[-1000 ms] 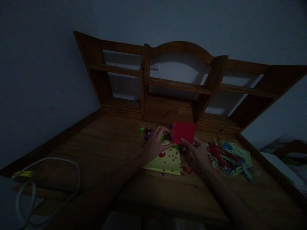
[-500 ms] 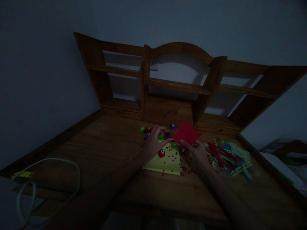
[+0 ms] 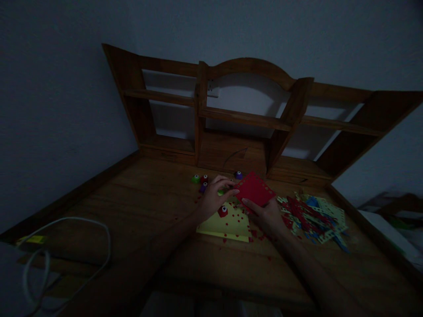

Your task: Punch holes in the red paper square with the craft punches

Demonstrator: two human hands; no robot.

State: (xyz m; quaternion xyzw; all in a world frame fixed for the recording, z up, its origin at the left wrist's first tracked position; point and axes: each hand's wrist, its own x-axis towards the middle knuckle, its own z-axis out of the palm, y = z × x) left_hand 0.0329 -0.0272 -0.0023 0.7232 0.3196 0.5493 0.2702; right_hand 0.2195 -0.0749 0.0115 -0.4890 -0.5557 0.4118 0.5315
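My right hand (image 3: 267, 215) pinches a red punched paper square (image 3: 254, 189) by its near edge and holds it tilted, low over the desk. My left hand (image 3: 214, 198) is curled on a small green punch (image 3: 222, 191) just left of the red square, its fingertips touching the square's left edge. A yellow sheet (image 3: 229, 222) lies under both hands, strewn with tiny red cut-outs. On it sits a small red punch (image 3: 223, 211).
Small green, red and purple punches (image 3: 201, 180) stand behind my left hand, another purple one (image 3: 238, 175) farther back. A pile of punched coloured paper scraps (image 3: 312, 215) lies at the right. A wooden shelf unit (image 3: 244, 114) backs the desk. A white cable (image 3: 66, 246) loops at the left.
The red square has dropped from upright to tilted nearly flat, lower over the desk. My right hand lowered with it; my left hand stayed by the green punch.
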